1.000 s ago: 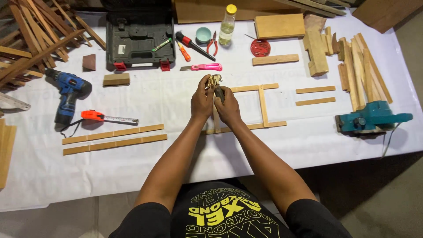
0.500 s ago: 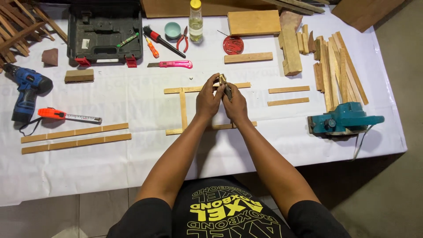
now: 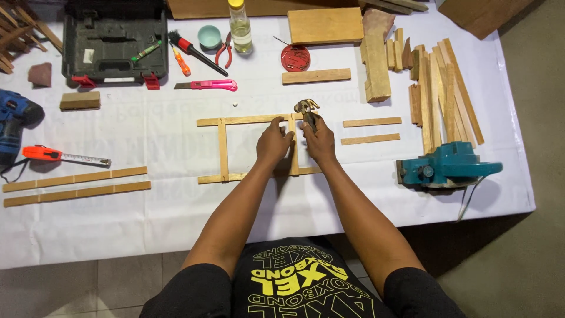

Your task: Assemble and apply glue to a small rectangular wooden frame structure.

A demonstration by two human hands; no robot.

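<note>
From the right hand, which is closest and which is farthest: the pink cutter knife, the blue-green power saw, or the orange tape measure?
Measured from the right hand in the head view:
1. Blue-green power saw, off to its right near the table edge.
2. Pink cutter knife, up and to the left, slightly farther.
3. Orange tape measure, far left.

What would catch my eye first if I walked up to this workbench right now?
Probably the two hands at the centre of the white-covered table: the left hand presses on a flat frame of thin pale wooden slats, while the right hand has its grip on a small metal hammer at the frame's top rail. Next, the teal power saw at the right edge and the open black plastic tool case at the far left stand out.
</note>
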